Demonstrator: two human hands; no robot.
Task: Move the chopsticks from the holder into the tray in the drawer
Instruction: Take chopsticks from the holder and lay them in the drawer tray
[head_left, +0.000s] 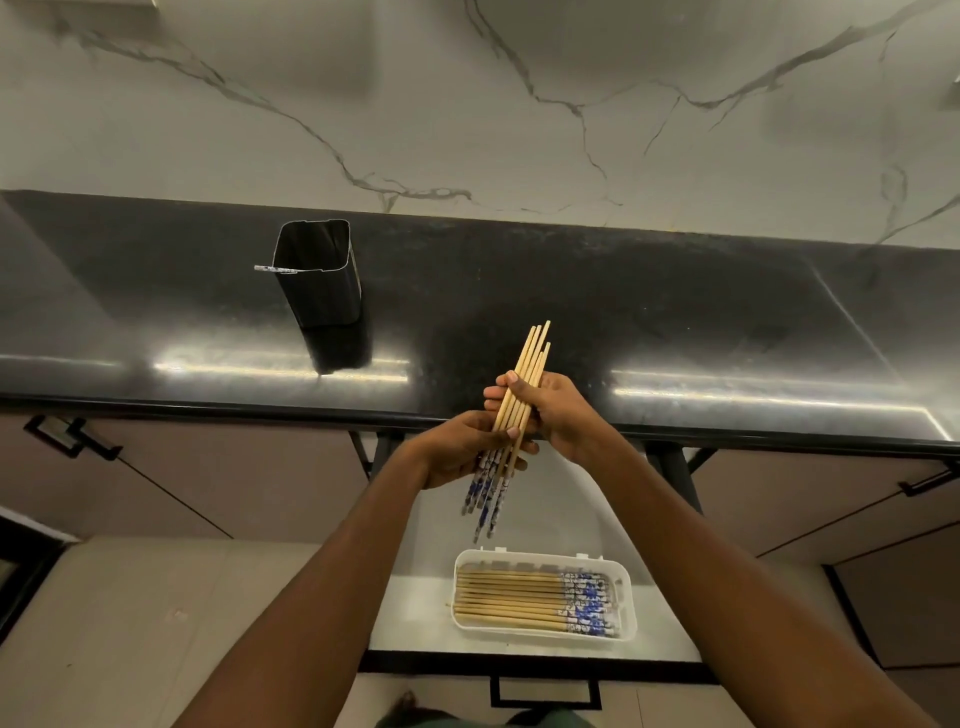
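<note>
Gathering a bundle of chopsticks (511, 415) between both hands now, above the front edge of the dark table (649, 322)! Left hand (457, 449) has its grip wrapped around the bundle near the blue-patterned ends, right hand (550, 415) closed on the plain wooden shafts just beyond it, so both are fully curled on the sticks. The bundle runs steeply, plain tips pointing away toward the wall, patterned ends hanging down toward the tray (626, 590). And that's the key: the tray sits in the open drawer (415, 613), directly below the hands, and the chopsticks already lying in it run crosswise, patterned ends to the right. So I'd say the bundle needs swinging round to lie sideways to match. The left hand, on the lower end, is nearer the tray. Back on the table, left of the hands, the holder (322, 280) has one stick (275, 269) poking over its rim.
</note>
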